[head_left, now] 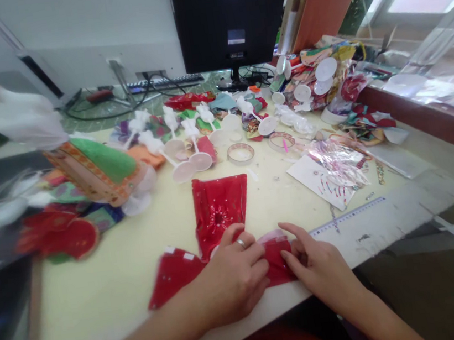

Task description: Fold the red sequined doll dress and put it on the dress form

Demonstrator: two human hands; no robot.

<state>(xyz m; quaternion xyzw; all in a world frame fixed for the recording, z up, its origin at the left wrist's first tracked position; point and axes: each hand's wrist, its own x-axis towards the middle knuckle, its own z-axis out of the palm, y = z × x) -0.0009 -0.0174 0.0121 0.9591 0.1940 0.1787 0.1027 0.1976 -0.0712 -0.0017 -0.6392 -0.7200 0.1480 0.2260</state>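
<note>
Pale surface (166, 214): red cloth (219, 201) lay near front edge. Left hand (238, 273) covered part, grip indeterminable; right hand (319, 257), thumb and forefinger parted, met right end. Uneven pressure risked creasing.

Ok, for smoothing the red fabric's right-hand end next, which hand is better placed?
Probably the right hand: its fingers are at that end of the red fabric, thumb and index finger spread apart. The left hand lies nearer the middle, perhaps steadying it.
</note>
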